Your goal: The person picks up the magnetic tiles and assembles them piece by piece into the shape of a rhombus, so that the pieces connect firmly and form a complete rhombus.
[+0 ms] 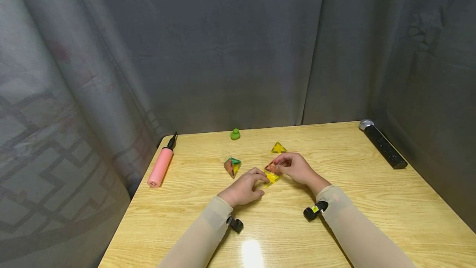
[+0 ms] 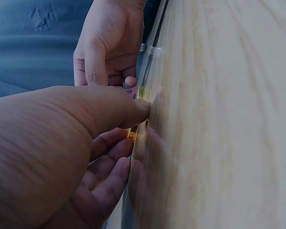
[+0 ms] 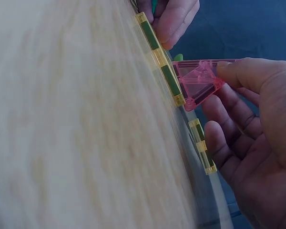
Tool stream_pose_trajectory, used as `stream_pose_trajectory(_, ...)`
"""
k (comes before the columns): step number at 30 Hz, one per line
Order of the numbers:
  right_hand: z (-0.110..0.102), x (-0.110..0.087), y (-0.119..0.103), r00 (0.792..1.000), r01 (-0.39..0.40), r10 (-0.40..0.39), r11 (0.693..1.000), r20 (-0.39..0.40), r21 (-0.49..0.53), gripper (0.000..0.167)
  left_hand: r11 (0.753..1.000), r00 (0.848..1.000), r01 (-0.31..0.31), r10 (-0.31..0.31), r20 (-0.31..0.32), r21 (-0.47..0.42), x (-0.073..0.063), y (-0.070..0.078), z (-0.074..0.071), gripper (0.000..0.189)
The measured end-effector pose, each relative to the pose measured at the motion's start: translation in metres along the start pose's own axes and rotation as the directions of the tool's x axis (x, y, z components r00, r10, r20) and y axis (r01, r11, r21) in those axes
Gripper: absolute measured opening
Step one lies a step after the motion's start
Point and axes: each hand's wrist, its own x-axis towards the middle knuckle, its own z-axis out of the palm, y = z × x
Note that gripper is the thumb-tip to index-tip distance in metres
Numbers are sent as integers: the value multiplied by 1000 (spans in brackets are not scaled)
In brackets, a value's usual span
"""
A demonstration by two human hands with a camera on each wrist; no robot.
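A translucent yellow triangular magnetic tile (image 1: pixel 273 178) lies flat on the table between the hands. My right hand (image 1: pixel 297 169) pinches a translucent red triangular magnetic tile (image 3: pixel 196 86) between thumb and fingers, pinkish in the right wrist view. That tile is tilted up, one edge right at the yellow tile's edge. The left hand (image 1: pixel 243 188) has its fingertips at the yellow tile's left side, the fingers loosely bent and the thumb apart from them in the head view. From the left wrist, the thumb hides part of the tiles.
Another yellow triangular tile (image 1: pixel 278 148) lies beyond the right hand. A small pyramid (image 1: pixel 232 167) of green, red and yellow tiles stands left of the work. Farther back sits a green duck figure (image 1: pixel 235 135). A pink hand pump (image 1: pixel 162 167) lies at the left edge, a black microphone (image 1: pixel 384 146) at the right.
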Motion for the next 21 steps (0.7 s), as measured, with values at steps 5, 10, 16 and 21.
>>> stream_pose_trajectory(5, 0, 0, 2, 999, -6, 6, 1000, 31, 5, 14, 1000, 1000, -9, 9, -6, -6, -1, 0, 0, 38)
stream_pose_trajectory(10, 0, 0, 3, 999, -5, 4, 1000, 51, 23, 14, 1000, 1000, -10, 10, -8, -17, -1, 1, 0, 37)
stream_pose_trajectory(16, 1, 0, 3, 999, -4, 1, 999, 54, 47, 14, 1000, 1000, -3, 3, -11, -23, -1, 1, 0, 37)
stream_pose_trajectory(21, 3, 0, 3, 998, -3, 0, 999, 59, 50, 16, 999, 1000, -1, 1, -12, -35, -1, 0, 0, 37)
